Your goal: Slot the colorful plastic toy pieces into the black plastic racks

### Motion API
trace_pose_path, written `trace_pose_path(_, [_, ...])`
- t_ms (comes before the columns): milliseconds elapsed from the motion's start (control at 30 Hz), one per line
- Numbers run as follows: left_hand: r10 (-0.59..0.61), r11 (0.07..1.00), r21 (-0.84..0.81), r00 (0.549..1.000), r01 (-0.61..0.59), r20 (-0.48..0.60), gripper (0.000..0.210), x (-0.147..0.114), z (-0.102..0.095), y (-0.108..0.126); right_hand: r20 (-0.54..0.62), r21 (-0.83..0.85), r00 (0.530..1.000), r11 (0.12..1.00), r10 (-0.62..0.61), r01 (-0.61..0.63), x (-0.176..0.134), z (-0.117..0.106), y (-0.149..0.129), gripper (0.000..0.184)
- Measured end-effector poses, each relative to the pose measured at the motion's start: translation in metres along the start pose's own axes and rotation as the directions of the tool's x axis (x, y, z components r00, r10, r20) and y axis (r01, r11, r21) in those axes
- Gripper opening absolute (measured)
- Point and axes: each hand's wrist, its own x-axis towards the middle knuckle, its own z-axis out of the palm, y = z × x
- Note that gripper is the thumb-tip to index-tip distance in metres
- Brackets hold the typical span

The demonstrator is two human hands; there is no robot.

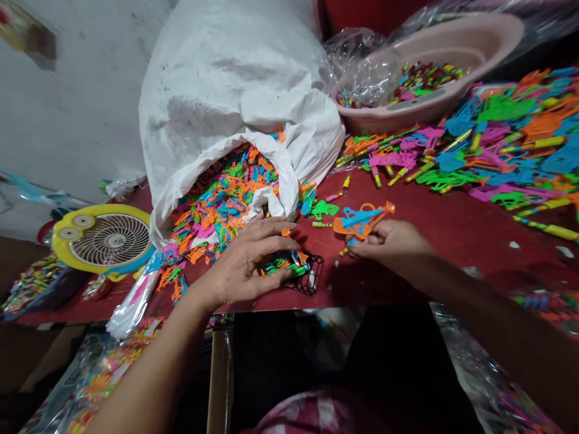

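Observation:
My right hand (391, 241) pinches an orange and blue plastic toy piece (359, 222) between thumb and fingers, just above the red table (434, 241). With fingers apart, my left hand (253, 256) is held over small colourful toy parts (284, 265) close to the table's front edge. Whether its fingertips touch any of them I cannot tell. A small black rack-like frame (312, 277) lies beside that hand, partly under the parts. Behind it, a white sack (230, 78) lies with its mouth open, spilling many orange, blue, green and pink pieces (226, 193).
A yellow fan (75, 244) stands at the left. On the right, finished-looking coloured toys (506, 138) are heaped, with a pink basin (497, 36) of small parts behind them. Bags of coloured pieces (108, 374) sit below the table edge.

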Motion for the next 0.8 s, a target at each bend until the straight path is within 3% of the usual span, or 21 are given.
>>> trace_pose_path(233, [0.002, 0.999, -0.047, 1.0, -0.003, -0.009, 0.037, 0.0, 0.0, -0.002, 0.053, -0.292, 0.993, 0.95, -0.104, 0.116, 0.013, 0.024, 0.001, 0.029])
trace_pose_path(600, [0.003, 0.998, -0.058, 1.0, -0.004, -0.018, 0.035, -0.001, 0.0, -0.001, 0.24, 0.127, 0.964, 0.989, -0.111, 0.082, 0.029, 0.063, 0.013, 0.028])
trace_pose_path(800, [0.0, 0.998, -0.061, 1.0, -0.001, -0.025, 0.033, -0.001, 0.001, -0.001, 0.282, 0.092, 0.946, 0.986, -0.162, 0.141, 0.029, 0.067, 0.009, 0.021])
